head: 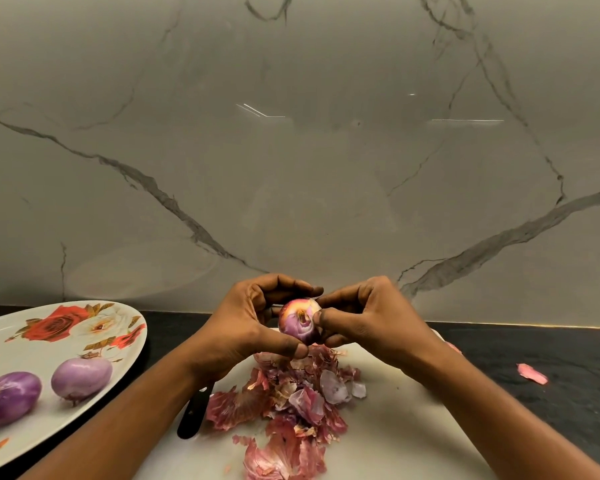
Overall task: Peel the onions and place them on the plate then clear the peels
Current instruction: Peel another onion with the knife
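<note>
My left hand (pixel 250 323) grips a small purple onion (pixel 297 323) above the white cutting board (pixel 413 420), fingers curled over its top and thumb under it. My right hand (pixel 364 317) pinches the onion's skin at its right side, by the root end. A heap of pink and purple peels (pixel 284 407) lies on the board beneath both hands. Two peeled purple onions (pixel 81 379) (pixel 9 398) rest on the white plate with the rose pattern (pixel 32 344) at the left.
A black knife handle (pixel 193 419) lies at the board's left edge, partly under my left forearm. A loose pink peel (pixel 532 374) sits on the dark counter (pixel 551 358) at the right. A marble wall (pixel 291 150) rises right behind the counter.
</note>
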Motion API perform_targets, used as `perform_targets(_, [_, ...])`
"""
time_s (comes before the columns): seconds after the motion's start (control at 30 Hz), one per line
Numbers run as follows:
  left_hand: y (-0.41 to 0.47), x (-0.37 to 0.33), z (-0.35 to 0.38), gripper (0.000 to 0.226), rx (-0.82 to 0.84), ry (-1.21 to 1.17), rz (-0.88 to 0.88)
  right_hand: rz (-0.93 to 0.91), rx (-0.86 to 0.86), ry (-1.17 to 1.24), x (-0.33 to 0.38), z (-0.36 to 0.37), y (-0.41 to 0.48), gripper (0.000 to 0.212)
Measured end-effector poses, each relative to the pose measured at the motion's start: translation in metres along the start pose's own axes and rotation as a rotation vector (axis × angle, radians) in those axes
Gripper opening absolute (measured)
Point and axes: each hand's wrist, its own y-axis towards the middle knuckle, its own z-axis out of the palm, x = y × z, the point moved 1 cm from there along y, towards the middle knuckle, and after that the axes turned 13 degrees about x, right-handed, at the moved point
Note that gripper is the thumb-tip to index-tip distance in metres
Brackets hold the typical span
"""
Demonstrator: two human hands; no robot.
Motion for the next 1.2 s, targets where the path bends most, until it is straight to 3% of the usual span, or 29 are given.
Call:
perform_targets(0.27, [0.001, 0.001, -0.004, 0.07, 0.013, -0.081, -0.002, -0.053, -0.013, -0.072, 0.001, -0.002, 0.0, 0.025])
perform_targets(0.5, [0.005, 0.006, -0.006, 0.066, -0.05, -0.158, -0.032, -0.065, -0.11, 0.018, 0.003, -0.006, 0.0, 0.021])
perform_targets(0.67, [0.007, 0.005, -0.006, 0.058, -0.046, -0.352, -0.043, -0.05, -0.148, 0.143, 0.006, -0.007, -0.001, 0.027])
perform_targets(0.83, [0.009, 0.007, -0.007, 0.052, -0.051, -0.517, -0.016, -0.035, -0.181, 0.041, 0.005, -0.011, -0.001, 0.021])
perform_targets(0.97, [0.01, 0.007, -0.012, 0.055, -0.06, -0.586, 0.032, -0.002, -0.142, -0.015, 0.004, -0.01, -0.002, 0.021])
perform_targets(1.13, [0.011, 0.01, -0.012, 0.052, -0.048, -0.565, 0.047, 0.028, -0.039, 0.112, 0.007, -0.005, -0.002, 0.015])
perform_targets(1.2, [0.012, 0.01, -0.011, 0.053, -0.049, -0.535, 0.042, 0.008, -0.021, 0.112, 0.008, -0.003, -0.003, 0.024])
